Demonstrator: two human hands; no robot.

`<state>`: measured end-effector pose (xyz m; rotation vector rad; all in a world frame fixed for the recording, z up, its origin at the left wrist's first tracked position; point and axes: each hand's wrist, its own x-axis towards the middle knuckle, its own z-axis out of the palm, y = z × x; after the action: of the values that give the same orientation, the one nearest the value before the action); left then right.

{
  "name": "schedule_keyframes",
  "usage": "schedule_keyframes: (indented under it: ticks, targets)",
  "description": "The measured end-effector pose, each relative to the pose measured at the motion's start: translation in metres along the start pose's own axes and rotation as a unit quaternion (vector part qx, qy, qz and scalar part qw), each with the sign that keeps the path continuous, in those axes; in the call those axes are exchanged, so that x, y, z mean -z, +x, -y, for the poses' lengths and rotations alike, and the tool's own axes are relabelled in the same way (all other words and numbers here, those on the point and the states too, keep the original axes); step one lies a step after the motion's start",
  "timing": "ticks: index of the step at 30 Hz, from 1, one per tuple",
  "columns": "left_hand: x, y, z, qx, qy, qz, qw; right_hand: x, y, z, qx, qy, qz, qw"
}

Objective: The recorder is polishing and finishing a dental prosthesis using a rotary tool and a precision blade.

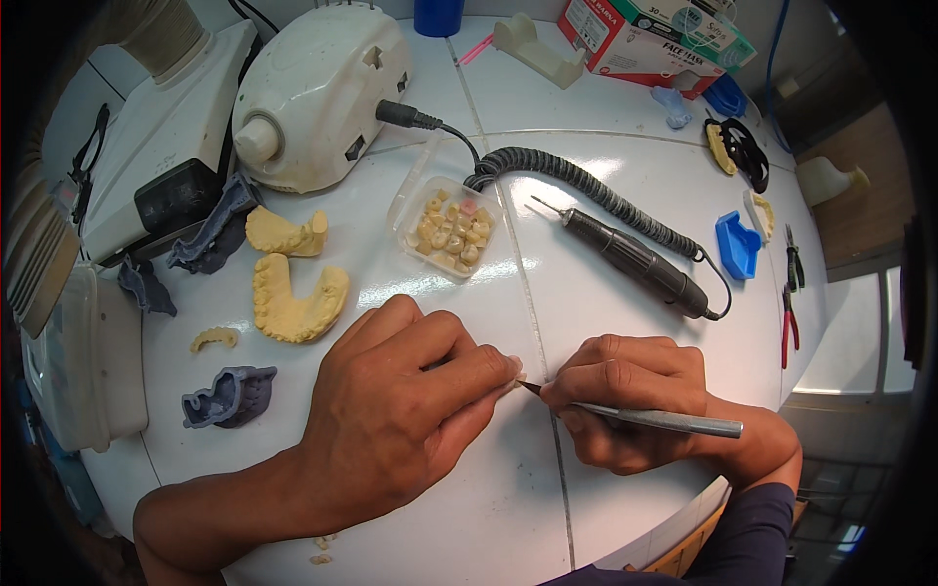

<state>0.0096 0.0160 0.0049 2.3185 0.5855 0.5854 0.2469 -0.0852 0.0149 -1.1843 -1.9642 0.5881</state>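
**A:** What is being worked on?

**B:** A small pale piece [515,380], tooth-sized, pinched at the fingertips of the left hand [401,410]. Most of it is hidden by the fingers, so I cannot tell its shape. It sits just above the white tiled counter [606,186], near the front middle. The right hand [625,400] is closed around a slim metal carving tool [645,418], held like a pen, its dark tip touching the piece.

**A:** Counts?

**B:** Two yellow plaster jaw casts [290,298], one behind the other. Two grey-blue impression moulds [230,396] left of the hands, more grey pieces further back. One clear dish of loose teeth [451,232], too many to count. One dark rotary handpiece [635,264] on a coiled cord, running to a white motor unit [318,93]. One small yellow arch fragment [215,338]. Two blue trays [738,244] and red-handled pliers [788,327] on the right.

**A:** Room to move?

**B:** The counter's front edge curves just below the forearms. Bare tile lies between the hands and the handpiece; the casts are near the left hand.
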Motion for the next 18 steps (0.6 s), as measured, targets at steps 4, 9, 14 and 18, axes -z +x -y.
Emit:
schedule_keyframes:
  ticks: [4,9,14,18]
  targets:
    - [0.0003,0.0003,-0.0001,0.000,-0.001,0.001,1.000,-0.0020,-0.0002,-0.0005,0.001,-0.001,-0.008,1.000]
    - [0.0002,-0.0004,0.0009,-0.004,0.002,-0.001,1.000,0.0003,0.0004,0.0004,-0.004,0.001,-0.002,1.000]
    - [0.0001,-0.0007,0.0006,0.001,0.000,0.001,1.000,0.0002,0.0004,0.0005,-0.005,0.004,-0.003,1.000]
    - [-0.0005,-0.0003,0.0007,-0.002,0.002,-0.001,1.000,0.0002,0.0004,-0.0002,-0.007,0.003,-0.003,1.000]
